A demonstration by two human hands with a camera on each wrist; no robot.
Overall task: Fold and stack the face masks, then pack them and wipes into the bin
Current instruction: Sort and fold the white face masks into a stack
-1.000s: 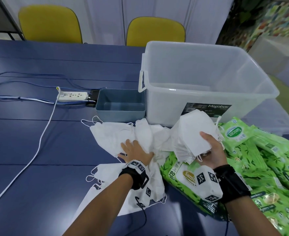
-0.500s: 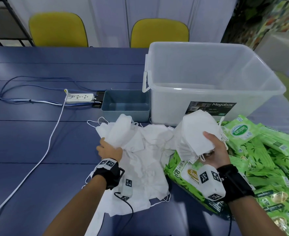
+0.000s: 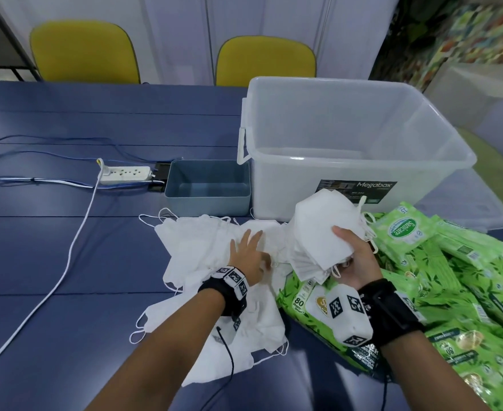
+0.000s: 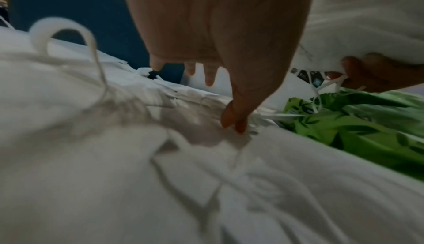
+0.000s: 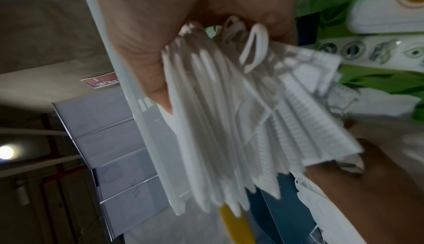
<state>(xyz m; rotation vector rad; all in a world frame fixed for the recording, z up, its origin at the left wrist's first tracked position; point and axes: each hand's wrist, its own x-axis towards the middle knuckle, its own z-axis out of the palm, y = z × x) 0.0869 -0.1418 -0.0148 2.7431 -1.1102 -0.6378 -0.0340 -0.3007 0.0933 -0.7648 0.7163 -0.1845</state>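
Note:
My right hand (image 3: 354, 256) grips a thick stack of folded white masks (image 3: 321, 232), held above the green wipe packs (image 3: 457, 280); in the right wrist view the stack of folded masks (image 5: 229, 121) fans out below the thumb. My left hand (image 3: 248, 253) lies with straight fingers on the loose white masks (image 3: 203, 244) spread over the blue table (image 3: 51, 247). In the left wrist view the left hand's fingertips (image 4: 234, 123) touch the loose masks (image 4: 160, 157). The clear plastic bin (image 3: 348, 149) stands behind, nothing visible inside it.
A small grey-blue tray (image 3: 207, 185) sits left of the bin. A white power strip (image 3: 126, 175) with cables (image 3: 51, 286) lies at the left. Two yellow chairs (image 3: 84, 51) stand beyond the table. More masks (image 3: 244, 345) lie under my left forearm.
My left hand let go of the mask it had lifted at the left and moved right, back flat onto the pile. The right hand kept its stack almost still.

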